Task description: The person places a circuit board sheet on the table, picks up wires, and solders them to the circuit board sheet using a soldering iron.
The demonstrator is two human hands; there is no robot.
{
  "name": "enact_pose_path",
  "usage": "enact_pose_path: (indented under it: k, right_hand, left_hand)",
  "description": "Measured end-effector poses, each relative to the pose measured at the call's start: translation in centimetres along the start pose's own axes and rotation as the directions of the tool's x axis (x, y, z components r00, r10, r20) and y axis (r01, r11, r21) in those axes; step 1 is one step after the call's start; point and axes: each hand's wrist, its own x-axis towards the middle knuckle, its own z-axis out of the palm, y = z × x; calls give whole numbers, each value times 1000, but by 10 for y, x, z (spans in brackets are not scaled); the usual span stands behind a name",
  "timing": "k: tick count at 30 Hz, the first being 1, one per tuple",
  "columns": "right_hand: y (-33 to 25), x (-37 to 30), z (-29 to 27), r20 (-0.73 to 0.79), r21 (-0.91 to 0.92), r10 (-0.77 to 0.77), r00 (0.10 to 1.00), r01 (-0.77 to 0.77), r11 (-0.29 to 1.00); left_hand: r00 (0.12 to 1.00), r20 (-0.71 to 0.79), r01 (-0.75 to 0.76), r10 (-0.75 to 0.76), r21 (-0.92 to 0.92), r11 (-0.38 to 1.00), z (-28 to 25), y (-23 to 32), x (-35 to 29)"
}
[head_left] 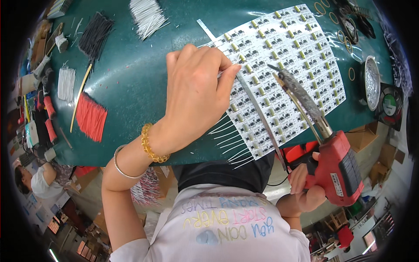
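A white panel of small circuit boards [301, 65], dotted with yellowish and black components, lies on the green table. Over its left edge, my left hand [198, 83] is closed in a pinch on a thin white wire, mostly hidden by the fingers. Several white wires [229, 139] stick out from the panel's lower left edge. Across the panel runs a narrow metal strip [261, 113], partly under my hand. My right hand [307, 185] grips a red and black soldering gun [338, 170] by its handle. The gun's tip hangs over the panel, right of my left fingers.
Bundles of white wires [146, 17], black wires [97, 35] and red wires [91, 117] lie to the left, beside a thin wooden stick [81, 98]. At right are a round metal dish [372, 83], a black fan [389, 107] and rubber bands [352, 74]. Another person [41, 179] sits far left.
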Motion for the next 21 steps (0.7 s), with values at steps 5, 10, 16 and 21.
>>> enact_pose_path:
  k: [5,10,16,21]
  right_hand:
    - [5,-2,-5,87,2,83,993,-83,997]
    - [6,3,-1,77,22,79,994,-81,997]
    - [9,3,-2,126,15,125,984,-128,992]
    - [7,-2,1,7,26,110,994,-110,994]
  left_hand:
    - [997,-38,-61,63,57,997,4,-2,-1]
    - [992,-79,-93,100,79,992,9,-1,0]
    - [986,-100,-122,134,116,986,12,-3,-3]
    - [980,-119,-142,160,142,980,13,-2,-2]
